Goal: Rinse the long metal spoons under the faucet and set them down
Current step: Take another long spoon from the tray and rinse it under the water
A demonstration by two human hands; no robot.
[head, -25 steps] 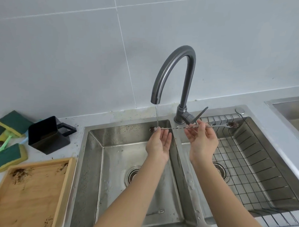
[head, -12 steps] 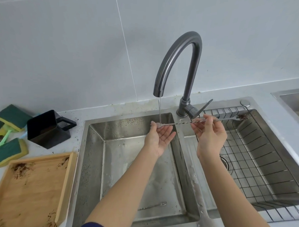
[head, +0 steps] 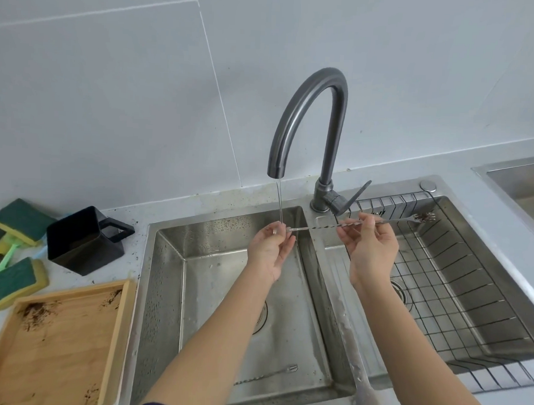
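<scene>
Long metal spoon (head: 350, 225): held level over the divider between the two sink basins, fork-like far end with brown residue over the wire rack (head: 470, 287). Left hand (head: 271, 251): fingers pinched on the spoon's end under the faucet (head: 309, 121) stream. Right hand (head: 371, 246): fingers closed on mid-handle. Second spoon (head: 264, 376): lying on the left basin floor, near its front edge.

Desk (head: 462, 177): tray (head: 54, 346), cup (head: 83, 240), sponges (head: 8, 283) left of sink (head: 170, 290); faucet (head: 309, 124) behind; rack (head: 458, 287) in right basin.
</scene>
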